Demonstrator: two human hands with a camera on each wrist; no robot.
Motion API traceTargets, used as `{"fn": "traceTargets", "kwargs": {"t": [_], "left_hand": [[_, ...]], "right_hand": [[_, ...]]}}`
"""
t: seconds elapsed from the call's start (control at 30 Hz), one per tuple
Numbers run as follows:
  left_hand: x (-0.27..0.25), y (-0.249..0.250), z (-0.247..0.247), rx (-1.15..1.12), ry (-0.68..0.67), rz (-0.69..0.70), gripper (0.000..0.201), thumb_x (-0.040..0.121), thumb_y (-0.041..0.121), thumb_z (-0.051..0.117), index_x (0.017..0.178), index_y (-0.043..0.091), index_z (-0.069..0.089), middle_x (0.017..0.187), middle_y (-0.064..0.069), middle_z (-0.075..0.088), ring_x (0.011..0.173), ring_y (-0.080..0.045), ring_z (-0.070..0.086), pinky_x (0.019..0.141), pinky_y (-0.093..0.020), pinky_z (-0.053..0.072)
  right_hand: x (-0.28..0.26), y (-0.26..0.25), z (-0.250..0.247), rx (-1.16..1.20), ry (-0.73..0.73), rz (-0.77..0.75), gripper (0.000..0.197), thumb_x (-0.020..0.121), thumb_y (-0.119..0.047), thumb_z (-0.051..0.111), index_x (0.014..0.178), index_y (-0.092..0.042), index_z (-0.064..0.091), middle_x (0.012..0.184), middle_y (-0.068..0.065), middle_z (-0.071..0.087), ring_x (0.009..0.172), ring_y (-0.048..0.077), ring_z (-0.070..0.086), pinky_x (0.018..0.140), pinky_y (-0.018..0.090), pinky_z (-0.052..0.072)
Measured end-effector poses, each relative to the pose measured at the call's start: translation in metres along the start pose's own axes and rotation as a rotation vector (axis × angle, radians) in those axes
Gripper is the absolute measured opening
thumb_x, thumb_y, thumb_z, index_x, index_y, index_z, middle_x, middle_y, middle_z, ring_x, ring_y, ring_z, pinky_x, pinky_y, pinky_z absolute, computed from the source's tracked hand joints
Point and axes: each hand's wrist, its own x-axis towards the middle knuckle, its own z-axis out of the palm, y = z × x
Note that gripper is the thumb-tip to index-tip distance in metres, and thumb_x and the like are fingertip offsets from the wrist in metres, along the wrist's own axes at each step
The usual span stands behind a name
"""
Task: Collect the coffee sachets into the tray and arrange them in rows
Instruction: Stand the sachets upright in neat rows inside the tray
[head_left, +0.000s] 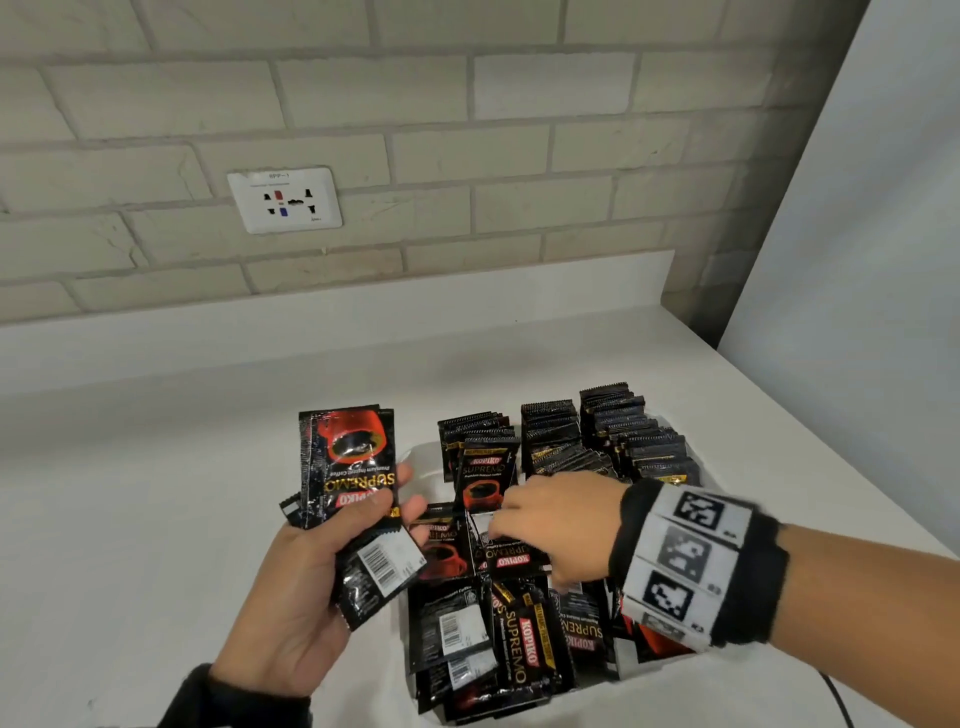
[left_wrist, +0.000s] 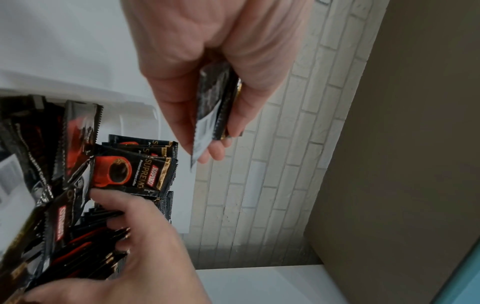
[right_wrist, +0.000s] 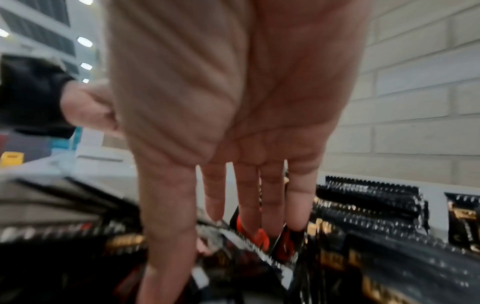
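Nearest the head camera was the right forearm, a black wrist band (head_left: 691, 566) with square black-and-white markers wrapped round it. Beyond it the right hand (head_left: 558, 525) reached palm-down into the white tray (head_left: 422, 457), over the loose sachets (head_left: 511, 639) heaped flat in the tray's near half. In the right wrist view its fingers (right_wrist: 271, 197) were stretched nearly straight and slightly spread, their tips down among the sachets and touching them; the thumb ran down alongside. Blur hid whether a sachet was pinched between thumb and fingertips, so I cannot tell if it gripped anything.

The left hand (head_left: 311, 587) was just left of the tray, above the white counter (head_left: 156, 493), palm up. It gripped a bundle of sachets (head_left: 348, 467): the thumb pressed across the front of the topmost one and the fingers curled behind, as the left wrist view showed with the sachet edges wedged between thumb and fingers (left_wrist: 179, 123). One sachet at the bundle's lower end was skewed, barcode outward.

In the tray's far half, sachets stood on edge in three rows (head_left: 566, 441), packed close. On the brick wall (head_left: 519, 130) behind sat a white socket plate (head_left: 284, 200).
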Motion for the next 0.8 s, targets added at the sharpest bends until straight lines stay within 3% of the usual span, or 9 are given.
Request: {"fn": "traceTargets", "kwargs": {"t": [0.1, 0.3, 0.6, 0.73, 0.8], "left_hand": [[-0.001, -0.001, 0.001, 0.0, 0.002, 0.001, 0.018, 0.065, 0.004, 0.06, 0.071, 0.006, 0.077, 0.079, -0.012, 0.073, 0.064, -0.019, 0.071, 0.063, -0.038, 0.056], [-0.002, 0.0, -0.002, 0.01, -0.001, 0.01, 0.018, 0.066, 0.005, 0.06, 0.072, 0.006, 0.077, 0.075, -0.014, 0.072, 0.062, -0.02, 0.07, 0.064, -0.038, 0.056], [0.0, 0.001, -0.006, 0.014, -0.017, -0.01, 0.019, 0.066, 0.006, 0.061, 0.078, 0.003, 0.076, 0.075, -0.018, 0.07, 0.062, -0.021, 0.069, 0.061, -0.035, 0.058], [0.002, 0.0, -0.003, 0.044, -0.018, -0.015, 0.018, 0.066, 0.006, 0.061, 0.075, 0.004, 0.076, 0.073, -0.016, 0.07, 0.06, -0.02, 0.069, 0.056, -0.032, 0.059], [0.001, 0.0, -0.002, 0.055, -0.025, -0.017, 0.018, 0.066, 0.006, 0.06, 0.073, 0.005, 0.077, 0.072, -0.015, 0.07, 0.058, -0.02, 0.069, 0.055, -0.032, 0.058]], "right_hand": [[0.009, -0.002, 0.007, -0.055, 0.014, -0.042, 0.072, 0.08, -0.011, 0.068, 0.14, -0.016, 0.029, 0.134, 0.011, 0.04, 0.116, 0.029, 0.045, 0.082, 0.039, 0.045], [0.025, -0.006, 0.011, -0.118, -0.025, -0.039, 0.072, 0.081, -0.013, 0.066, 0.14, -0.017, 0.025, 0.127, 0.014, 0.042, 0.105, 0.032, 0.054, 0.063, 0.037, 0.044], [0.028, 0.0, 0.008, -0.028, 0.031, -0.036, 0.053, 0.089, -0.003, 0.048, 0.138, -0.017, 0.031, 0.124, 0.014, 0.05, 0.099, 0.031, 0.057, 0.068, 0.034, 0.045], [0.03, 0.013, -0.011, 0.097, 0.17, 0.021, 0.041, 0.092, -0.001, 0.044, 0.131, -0.013, 0.039, 0.106, 0.012, 0.06, 0.073, 0.02, 0.051, 0.054, 0.024, 0.038], [0.031, 0.017, -0.02, 0.043, 0.185, 0.059, 0.032, 0.093, -0.003, 0.044, 0.124, -0.01, 0.046, 0.104, 0.013, 0.061, 0.073, 0.021, 0.05, 0.056, 0.026, 0.035]]}}
